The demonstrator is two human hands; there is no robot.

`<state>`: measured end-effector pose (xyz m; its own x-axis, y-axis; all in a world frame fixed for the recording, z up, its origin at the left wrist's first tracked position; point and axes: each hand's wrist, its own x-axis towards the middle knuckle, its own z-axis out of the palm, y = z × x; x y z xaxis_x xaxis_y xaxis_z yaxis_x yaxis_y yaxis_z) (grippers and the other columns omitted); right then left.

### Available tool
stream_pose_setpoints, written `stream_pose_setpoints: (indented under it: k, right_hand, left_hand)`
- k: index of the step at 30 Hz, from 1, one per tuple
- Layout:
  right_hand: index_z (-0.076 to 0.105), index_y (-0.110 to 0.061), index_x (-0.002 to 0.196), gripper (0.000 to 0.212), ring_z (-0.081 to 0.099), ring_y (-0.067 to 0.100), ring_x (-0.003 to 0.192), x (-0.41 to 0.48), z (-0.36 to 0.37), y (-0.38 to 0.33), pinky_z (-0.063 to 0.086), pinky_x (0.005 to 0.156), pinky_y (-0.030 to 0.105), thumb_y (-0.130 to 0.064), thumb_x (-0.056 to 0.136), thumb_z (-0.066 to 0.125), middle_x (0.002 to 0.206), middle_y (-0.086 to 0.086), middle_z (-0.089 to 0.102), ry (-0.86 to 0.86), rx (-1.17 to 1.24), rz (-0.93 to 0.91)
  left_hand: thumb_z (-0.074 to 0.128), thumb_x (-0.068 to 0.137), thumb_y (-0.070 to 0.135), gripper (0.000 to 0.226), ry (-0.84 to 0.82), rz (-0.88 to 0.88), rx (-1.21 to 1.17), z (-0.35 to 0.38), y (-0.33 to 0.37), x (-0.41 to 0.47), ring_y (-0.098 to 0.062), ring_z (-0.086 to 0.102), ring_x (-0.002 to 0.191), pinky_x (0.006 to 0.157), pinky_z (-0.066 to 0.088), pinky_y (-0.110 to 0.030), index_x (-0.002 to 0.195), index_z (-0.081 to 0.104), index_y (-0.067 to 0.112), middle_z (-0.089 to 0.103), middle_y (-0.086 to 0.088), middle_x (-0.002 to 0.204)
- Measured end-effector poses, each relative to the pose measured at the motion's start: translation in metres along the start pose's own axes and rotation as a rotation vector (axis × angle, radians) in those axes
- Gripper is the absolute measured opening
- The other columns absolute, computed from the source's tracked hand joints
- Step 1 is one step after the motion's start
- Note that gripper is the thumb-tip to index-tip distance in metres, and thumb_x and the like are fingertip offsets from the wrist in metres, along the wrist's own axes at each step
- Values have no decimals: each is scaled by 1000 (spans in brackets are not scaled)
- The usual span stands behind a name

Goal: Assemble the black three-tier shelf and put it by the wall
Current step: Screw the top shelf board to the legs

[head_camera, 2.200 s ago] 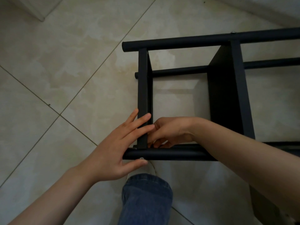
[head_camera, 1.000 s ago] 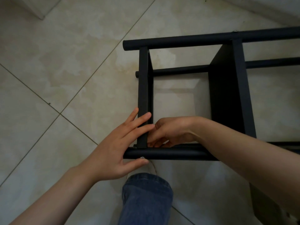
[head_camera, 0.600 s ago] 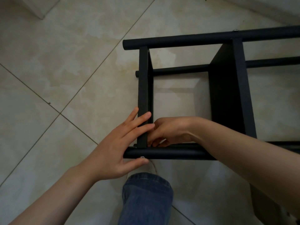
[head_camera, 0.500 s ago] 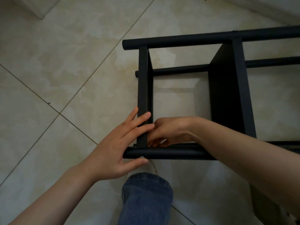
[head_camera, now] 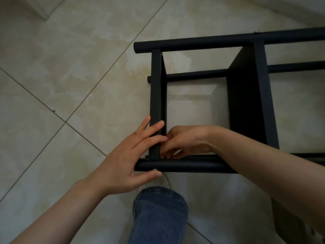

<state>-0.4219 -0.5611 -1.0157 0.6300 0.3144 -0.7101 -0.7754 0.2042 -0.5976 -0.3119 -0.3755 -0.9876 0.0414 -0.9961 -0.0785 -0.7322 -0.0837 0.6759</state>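
While the shelf [head_camera: 246,103] lies on its side on the floor [head_camera: 70,85], it fills the right half of the frame, and its long way runs from the middle out past the right edge. Your left hand [head_camera: 123,164] is spread flat, fingers pressing the end board [head_camera: 155,95], thumb under the near pole [head_camera: 190,167] by a screw [head_camera: 154,169]. Your right hand [head_camera: 186,141] is inside the shelf, fingers curled at the corner where board meets pole. What they pinch I cannot tell. That corner sits between both hands, and the right one is nearer. I count two boards, three poles, two silver screws, two hands.
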Motion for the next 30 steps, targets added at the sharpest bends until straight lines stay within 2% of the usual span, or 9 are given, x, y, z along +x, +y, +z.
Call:
stream_pose_setpoints:
  k: [4,9,14,19,22,25,28,30]
  right_hand:
    - [71,-11,88,10,58,11,81,-3,0,-1,47,77,22,-9,93,63,82,-1,70,-12,25,-14]
    - [69,-11,86,13,57,12,81,-3,1,-1,42,84,28,-12,96,61,80,-1,68,-3,-17,-3]
    - [69,-12,82,15,56,14,83,-2,2,-1,43,83,28,-11,95,61,80,1,67,13,-25,-4]
    - [69,-11,90,8,56,13,83,-3,2,-1,43,82,29,-12,94,62,83,0,68,27,-53,-32]
    - [71,-19,81,17,57,12,83,-7,2,0,43,84,30,-14,94,63,81,-4,69,15,-70,-46]
    - [72,-28,74,24,60,12,86,-14,3,-1,46,86,32,-20,95,63,84,-5,69,34,-129,-64]
    - [71,-32,78,21,63,10,87,-24,7,-2,49,87,32,-24,95,62,85,-8,70,89,-190,-97]
    - [72,-32,88,13,66,9,90,-34,9,-3,52,88,30,-28,95,62,90,-10,71,132,-242,-114]
  left_hand:
    - [64,90,49,66,0,4,0,1,-1,0,-18,5,157,122,15,-19,147,42,23,19,11,168]
    - [64,90,49,67,9,11,0,2,-2,0,-19,5,157,122,14,-19,148,42,22,19,11,168]
    - [64,90,49,67,23,11,0,3,-3,-1,-19,5,157,123,14,-20,148,42,23,18,11,168]
    - [65,89,48,72,43,-26,-20,5,0,-4,-16,5,157,122,13,-19,152,38,26,14,11,169]
    - [70,85,47,84,110,-150,-134,11,5,-11,-10,8,156,121,15,-18,156,29,33,10,17,168]
    - [81,77,41,103,202,-336,-334,21,12,-19,-1,21,151,121,25,-22,158,16,38,17,27,164]
    - [88,74,30,113,278,-483,-583,32,17,-24,6,29,146,117,31,-19,155,11,46,31,35,155]
    - [83,71,26,108,307,-582,-736,38,21,-23,2,35,144,111,39,-18,152,15,50,38,30,153]
